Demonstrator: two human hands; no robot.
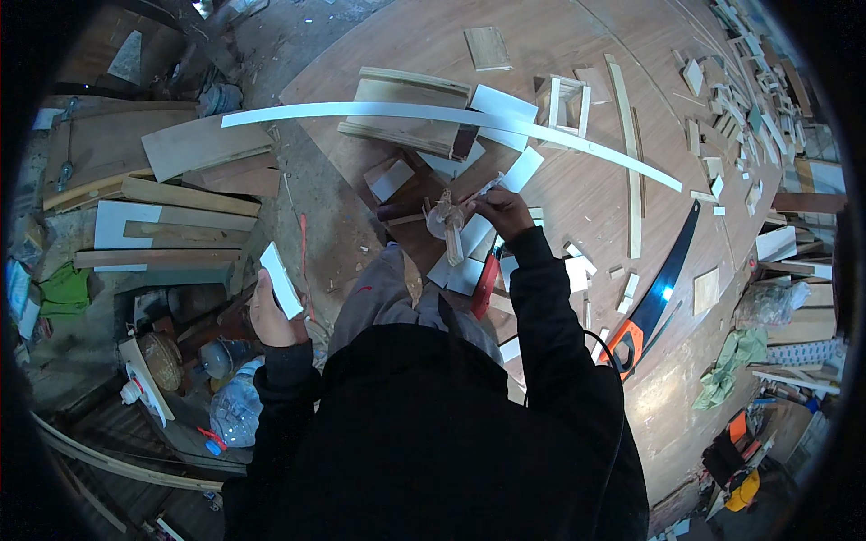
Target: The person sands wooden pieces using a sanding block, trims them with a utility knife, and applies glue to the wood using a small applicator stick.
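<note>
In my left hand (pixel 276 311), at the left of my body, is a small white rectangular board piece (pixel 281 279), gripped by its edges. My right hand (pixel 505 215) is over the table's near edge, its fingers pinched together. What they hold is too small to tell. Just left of those fingertips is a clear, crumpled-looking plastic container (pixel 439 219) with a light wooden stick (pixel 453 243) by it. A red-handled tool (pixel 487 284) lies below my right hand, its far end partly covered. White-faced board pieces (pixel 523 169) lie around it.
A long white strip (pixel 397 110) stretches across the wooden table (pixel 577 216), over a plywood box (pixel 410 90). A handsaw (pixel 663 279) with an orange handle lies at the right. Beyond stands a small wooden frame (pixel 566 104). Boards (pixel 180 194) and a plastic bottle (pixel 236 410) are at the left.
</note>
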